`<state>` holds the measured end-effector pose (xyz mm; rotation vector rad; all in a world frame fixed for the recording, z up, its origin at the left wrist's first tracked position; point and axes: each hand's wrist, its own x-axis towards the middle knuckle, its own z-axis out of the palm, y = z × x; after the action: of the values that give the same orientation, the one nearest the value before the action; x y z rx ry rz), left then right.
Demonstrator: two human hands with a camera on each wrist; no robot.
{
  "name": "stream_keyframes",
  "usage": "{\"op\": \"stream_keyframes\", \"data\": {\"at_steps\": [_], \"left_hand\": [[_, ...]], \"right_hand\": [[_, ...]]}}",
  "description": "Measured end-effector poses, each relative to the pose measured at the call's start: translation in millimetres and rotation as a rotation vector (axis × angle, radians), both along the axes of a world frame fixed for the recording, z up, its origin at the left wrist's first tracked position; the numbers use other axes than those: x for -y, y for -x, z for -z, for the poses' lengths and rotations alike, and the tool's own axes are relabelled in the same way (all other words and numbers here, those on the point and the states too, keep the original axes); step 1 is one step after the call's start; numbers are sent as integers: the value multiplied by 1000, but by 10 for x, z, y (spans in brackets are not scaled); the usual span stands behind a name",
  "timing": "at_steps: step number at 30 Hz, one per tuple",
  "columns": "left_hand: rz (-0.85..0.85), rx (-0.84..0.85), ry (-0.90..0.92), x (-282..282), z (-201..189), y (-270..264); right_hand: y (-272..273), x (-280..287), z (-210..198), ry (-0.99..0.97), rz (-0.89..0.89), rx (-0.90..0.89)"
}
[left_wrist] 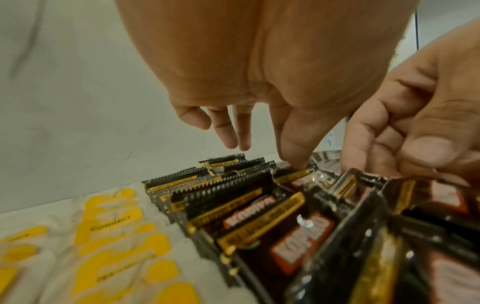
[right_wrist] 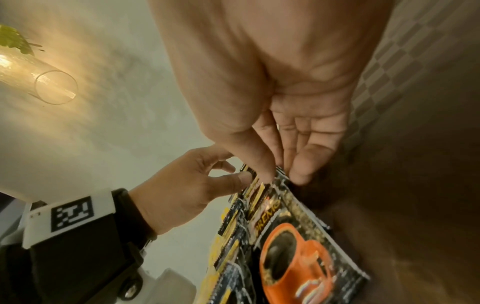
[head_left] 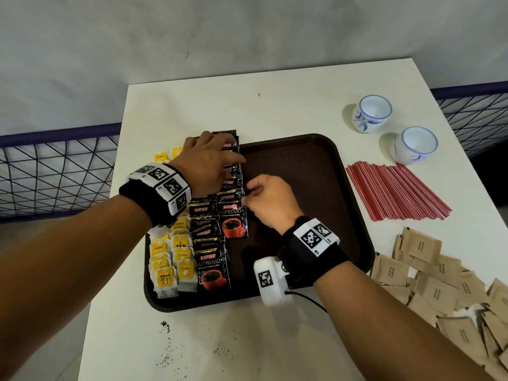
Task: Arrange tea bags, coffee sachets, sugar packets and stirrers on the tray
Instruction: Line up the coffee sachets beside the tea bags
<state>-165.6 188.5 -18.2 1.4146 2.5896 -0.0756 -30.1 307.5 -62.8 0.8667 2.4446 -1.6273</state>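
A dark brown tray (head_left: 302, 188) holds two columns of yellow-tagged tea bags (head_left: 170, 259) at its left and two columns of black Kopiko coffee sachets (head_left: 211, 265) beside them. My left hand (head_left: 220, 152) lies flat over the far end of the sachets (left_wrist: 259, 216), fingers spread, with its thumb (left_wrist: 296, 158) touching one sachet's top. At the right edge of the right column my right hand (head_left: 247, 195) pinches a sachet's edge between thumb and fingers (right_wrist: 298, 174). Red stirrers (head_left: 395, 191) and brown sugar packets (head_left: 439, 284) lie on the white table, right of the tray.
Two white-and-blue cups (head_left: 372, 114) (head_left: 415, 145) stand at the back right of the table. The tray's right half is bare. Dark crumbs (head_left: 165, 325) dot the table in front of the tray. A mesh railing (head_left: 55, 174) runs behind the table's left side.
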Motion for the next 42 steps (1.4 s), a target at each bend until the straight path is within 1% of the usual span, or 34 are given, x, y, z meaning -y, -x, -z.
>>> {"op": "stream_keyframes", "data": {"at_steps": [3,6,8,10,15,17,19,21,23,26,29,31,36,39,42], "left_hand": [[-57,20,-72,58,-69,-108],[-94,88,-158,111,-167,-346],[-32,155,-222,144,-208,-643],[20,249,-247,159,-221,-1042],[136,428,-119,90,-105,-2122],[152,467,-62,31,-29,-2446],[179,472,3,-38,23,-2755],[234,488,65,-137,48,-3011],[296,499,107,-252,72,-3227],[351,484,117,-385,123,-3488],[333,469,136,-451,198,-3653],[317,478,132,-447,227,-3664],[245,484,124,-260,250,-3378],[138,525,109,-97,249,-3160],[23,544,64,49,267,-3023]], "right_hand": [[-246,-129,-98,24,60,-17],[-781,-312,-280,-33,88,-30],[-1263,-415,-404,-41,80,3],[-1732,-503,-473,-13,105,44],[-2512,-580,-476,10,210,91],[-2713,-586,-507,17,170,126],[-2938,-573,-542,19,78,176],[-3139,-576,-544,-34,20,233],[-3306,-596,-551,-62,12,275],[-3467,-628,-553,-89,18,296],[-3547,-641,-524,-139,-39,351],[-3560,-614,-486,-170,-93,359],[-3454,-413,-421,-221,-183,292],[-3314,-289,-363,-248,-210,307],[-3120,-176,-317,-255,-209,254]]}}
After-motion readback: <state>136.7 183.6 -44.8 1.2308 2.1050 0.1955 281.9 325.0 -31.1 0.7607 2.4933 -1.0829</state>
